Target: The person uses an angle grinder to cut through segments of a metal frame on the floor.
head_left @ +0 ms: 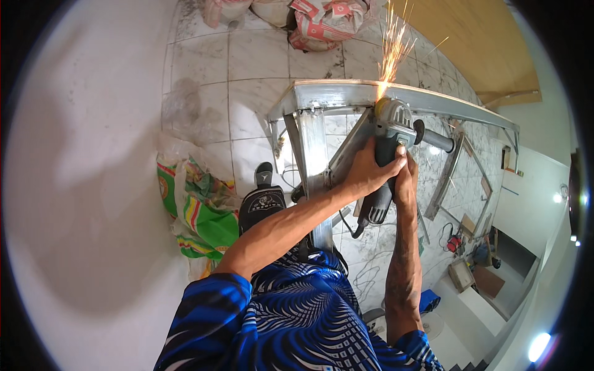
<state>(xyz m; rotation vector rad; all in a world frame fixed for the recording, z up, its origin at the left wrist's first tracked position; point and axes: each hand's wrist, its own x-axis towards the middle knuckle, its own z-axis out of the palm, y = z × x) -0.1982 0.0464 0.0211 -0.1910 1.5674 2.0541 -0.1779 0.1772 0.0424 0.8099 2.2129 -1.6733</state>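
Both of my hands grip a dark angle grinder [386, 148] with a grey metal head. My left hand [369, 168] wraps around its body from the left, thumb pointing toward the head. My right hand [405, 176] closes on the body from the right side. The black side handle [438, 138] sticks out to the right with no hand on it. At the grinder's front, the disc meets a grey metal frame [334, 96], and orange sparks [393, 49] fly up and away from the contact. The disc itself is mostly hidden.
Red-and-white sacks [322, 21] lie beyond the frame. A green, yellow and white sack [201, 210] sits at left by my foot. A wooden panel [476, 37] stands far right. Metal bars [444, 179], a red tool [454, 242] and cables are on the tiled floor.
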